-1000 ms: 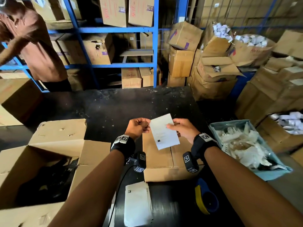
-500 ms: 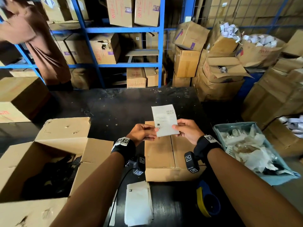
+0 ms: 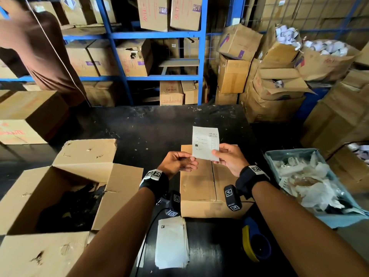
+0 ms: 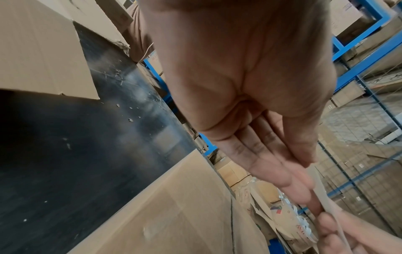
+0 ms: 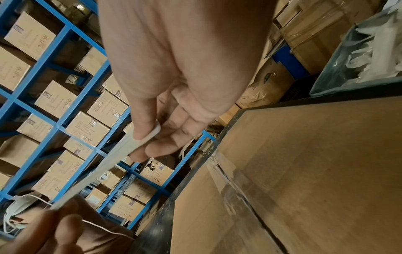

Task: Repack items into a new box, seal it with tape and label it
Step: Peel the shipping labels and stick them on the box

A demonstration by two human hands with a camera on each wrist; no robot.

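Label [image 3: 204,142] now upright, pinched above sealed box [image 3: 207,182].

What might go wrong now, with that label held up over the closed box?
1. Both hands, left hand and right hand, pinch only the lower edge of the label, so it may flop or curl and stick creased.
2. It is held over the far end of the box, so it may land crooked or across the taped seam.
3. The tape dispenser sits at the table's near edge, under the right forearm, and may be knocked off.
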